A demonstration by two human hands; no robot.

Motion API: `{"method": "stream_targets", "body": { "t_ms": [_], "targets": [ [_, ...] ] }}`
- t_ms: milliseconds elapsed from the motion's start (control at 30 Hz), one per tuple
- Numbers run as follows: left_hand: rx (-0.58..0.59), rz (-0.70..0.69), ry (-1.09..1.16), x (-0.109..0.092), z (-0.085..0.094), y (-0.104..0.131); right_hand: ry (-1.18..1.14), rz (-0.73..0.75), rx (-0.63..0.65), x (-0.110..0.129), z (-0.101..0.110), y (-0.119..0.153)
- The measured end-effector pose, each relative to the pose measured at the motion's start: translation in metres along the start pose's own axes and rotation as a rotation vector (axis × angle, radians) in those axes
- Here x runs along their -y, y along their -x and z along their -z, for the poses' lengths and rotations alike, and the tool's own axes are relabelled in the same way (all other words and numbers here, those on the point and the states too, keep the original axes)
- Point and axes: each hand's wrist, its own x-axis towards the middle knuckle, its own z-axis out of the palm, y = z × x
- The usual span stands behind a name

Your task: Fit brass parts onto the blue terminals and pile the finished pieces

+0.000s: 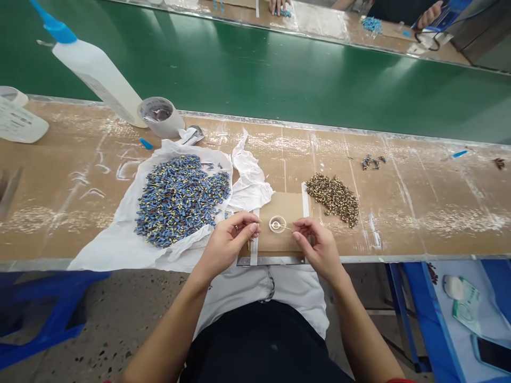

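Note:
A small clear round dish (277,224) stands on a cardboard pad taped to the bench. My right hand (317,247), just right of the dish, pinches a thin pale stick whose tip reaches over it. My left hand (235,239) is left of the dish, thumb and fingers pressed together around something too small to name. A large heap of small blue and yellow parts (179,199) lies on white cloth (123,239) to the left. To the right of the pad is a heap of small brown and gold parts (333,198).
A bottle with a blue nozzle (99,80) and a tape roll (162,118) stand at the back left. Crumpled white cloth (249,183) lies behind the pad. A few loose parts (373,161) lie at the right. Across the green belt (255,74) are other people's hands.

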Motion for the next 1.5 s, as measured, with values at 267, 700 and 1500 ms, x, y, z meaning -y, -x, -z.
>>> {"method": "stream_targets", "body": {
  "t_ms": [267,700,1500],
  "targets": [
    [0.025,0.049,0.004,0.010,-0.005,0.001,0.087,0.123,0.025,0.014,-0.006,-0.015],
    [0.096,0.003,-0.129,0.018,-0.003,0.003,0.303,0.285,0.054,0.028,-0.014,-0.035],
    [0.159,-0.179,-0.476,0.011,-0.014,0.000,-0.389,0.035,-0.285,0.011,-0.039,0.004]
  ]
}}
